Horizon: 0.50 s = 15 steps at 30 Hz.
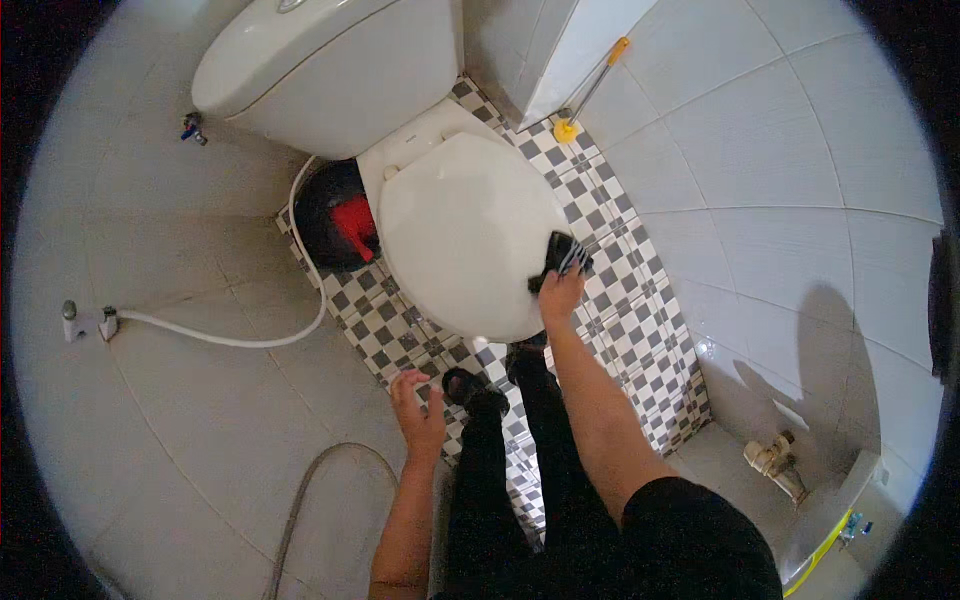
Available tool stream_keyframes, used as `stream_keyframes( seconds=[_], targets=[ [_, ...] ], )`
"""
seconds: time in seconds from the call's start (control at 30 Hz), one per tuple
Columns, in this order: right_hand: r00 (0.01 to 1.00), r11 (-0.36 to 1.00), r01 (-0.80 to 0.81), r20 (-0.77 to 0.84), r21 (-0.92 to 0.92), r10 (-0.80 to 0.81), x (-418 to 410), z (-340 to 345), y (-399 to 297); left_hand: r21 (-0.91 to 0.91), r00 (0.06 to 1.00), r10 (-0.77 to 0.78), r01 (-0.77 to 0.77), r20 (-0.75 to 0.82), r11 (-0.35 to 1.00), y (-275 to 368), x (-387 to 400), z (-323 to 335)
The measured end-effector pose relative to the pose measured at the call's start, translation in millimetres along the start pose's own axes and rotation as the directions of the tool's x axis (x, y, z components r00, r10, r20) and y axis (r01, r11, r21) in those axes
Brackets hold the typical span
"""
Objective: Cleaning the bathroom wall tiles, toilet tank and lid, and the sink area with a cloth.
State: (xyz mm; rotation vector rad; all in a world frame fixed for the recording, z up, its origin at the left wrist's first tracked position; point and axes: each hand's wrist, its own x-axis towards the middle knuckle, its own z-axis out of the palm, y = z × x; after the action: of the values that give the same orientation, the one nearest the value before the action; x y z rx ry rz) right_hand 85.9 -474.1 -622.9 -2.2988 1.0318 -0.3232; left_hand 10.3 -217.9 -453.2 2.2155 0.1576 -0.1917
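My right hand grips a bunched black cloth with white stripes at the right edge of the closed toilet lid. The cloth lies against the lid's rim, and part of it reaches past the edge. My left hand hangs over the checkered floor in front of the toilet, fingers apart and a little bent, holding nothing. Behind the lid stands the white toilet cistern. The fingertips of my right hand are partly hidden by the cloth.
Left of the toilet, a black basin holds a red item. A white hose curves from the wall valve. A yellow-handled toilet brush leans against the right wall. A pipe and the basin edge are at lower right.
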Motion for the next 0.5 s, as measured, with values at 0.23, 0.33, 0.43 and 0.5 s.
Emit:
stream_keyframes(
  seconds=[0.23, 0.33, 0.43, 0.5],
  targets=[
    [0.886, 0.879, 0.453, 0.178, -0.146, -0.427, 92, 63, -94, -0.083, 0.999, -0.002, -0.001, -0.04, 0.997, 36, 37, 18],
    [0.825, 0.847, 0.521, 0.319, -0.106, -0.467, 139, 76, -123, -0.082, 0.999, -0.04, 0.037, -0.032, 0.996, 56, 47, 34],
    [0.745, 0.906, 0.424, 0.564, 0.01, -0.355, 151, 77, -121, -0.07, 0.999, -0.034, 0.032, -0.03, 0.997, 62, 43, 39],
    [0.773, 0.93, 0.324, 0.518, 0.174, -0.366, 153, 63, -81, -0.114, 0.998, -0.064, 0.065, 0.013, 0.991, 66, 39, 51]
  ],
)
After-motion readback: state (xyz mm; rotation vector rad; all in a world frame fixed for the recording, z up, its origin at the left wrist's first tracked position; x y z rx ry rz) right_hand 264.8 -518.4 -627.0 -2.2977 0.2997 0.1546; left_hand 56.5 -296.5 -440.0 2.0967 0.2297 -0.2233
